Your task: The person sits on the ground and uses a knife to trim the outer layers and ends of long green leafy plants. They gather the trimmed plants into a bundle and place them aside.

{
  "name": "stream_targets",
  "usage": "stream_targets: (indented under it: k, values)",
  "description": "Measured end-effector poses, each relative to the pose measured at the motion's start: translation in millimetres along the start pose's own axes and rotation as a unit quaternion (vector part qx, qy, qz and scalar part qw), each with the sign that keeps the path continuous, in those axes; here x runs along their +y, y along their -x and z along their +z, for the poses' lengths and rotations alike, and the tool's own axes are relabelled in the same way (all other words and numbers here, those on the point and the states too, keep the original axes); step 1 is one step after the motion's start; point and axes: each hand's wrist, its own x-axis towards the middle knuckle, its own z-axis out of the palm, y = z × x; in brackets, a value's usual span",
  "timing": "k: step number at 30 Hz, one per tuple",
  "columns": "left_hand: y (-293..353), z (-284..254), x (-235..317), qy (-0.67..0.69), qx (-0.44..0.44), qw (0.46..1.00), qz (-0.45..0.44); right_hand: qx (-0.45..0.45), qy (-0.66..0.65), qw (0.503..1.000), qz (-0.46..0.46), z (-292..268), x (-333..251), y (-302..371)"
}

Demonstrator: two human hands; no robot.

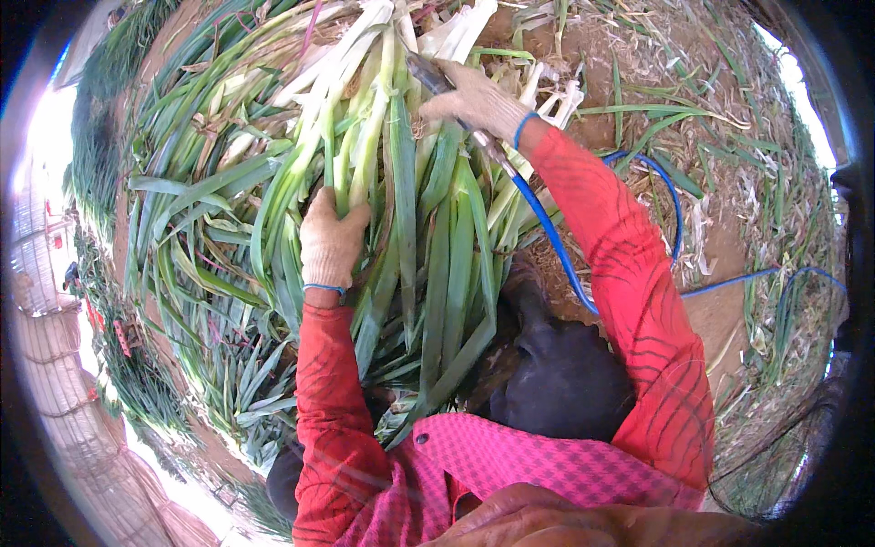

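Note:
My left hand, in a light knit glove, is closed around the green stalks of some leeks. Their pale root ends point away from me, toward the top of the view. My gloved right hand grips a dark metal air blow gun beside those white ends. From the gun's rear a blue hose runs back under my right forearm. A large heap of leeks with long green leaves spreads around and beyond my left hand.
More bundled greens stand along the far left. To the right, brown soil carries scattered peelings and loose leaves, with the blue hose looping across it. My dark-clad knee is close below the heap.

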Motion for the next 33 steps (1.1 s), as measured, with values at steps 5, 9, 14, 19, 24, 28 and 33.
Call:
stream_targets:
  k: [5, 9, 14, 19, 24, 28, 33]
  values:
    - [4, -23, -1, 0.287, -0.106, 0.949, -0.078, -0.11, -0.015, 0.991, 0.067, -19, -22, -9]
    - [-6, -37, -8, 0.333, -0.122, 0.928, -0.117, -0.08, -0.067, 0.995, 0.009, -7, -30, 47]
    - [-13, -40, -32, 0.366, -0.132, 0.911, -0.134, -0.151, -0.05, 0.987, 0.011, 3, -52, 104]
    - [-12, -46, -22, 0.355, -0.138, 0.914, -0.142, -0.117, -0.067, 0.991, 0.027, 0, -48, 76]
    - [-6, -51, -23, 0.402, -0.156, 0.891, -0.139, -0.057, -0.055, 0.996, 0.026, -4, -32, 18]
    - [-7, -61, -55, 0.461, -0.183, 0.86, -0.122, -0.049, 0.001, 0.998, 0.039, -11, -36, -13]
    - [-10, -67, -71, 0.479, -0.194, 0.849, -0.107, -0.043, -0.026, 0.999, 0.014, -5, -23, -28]
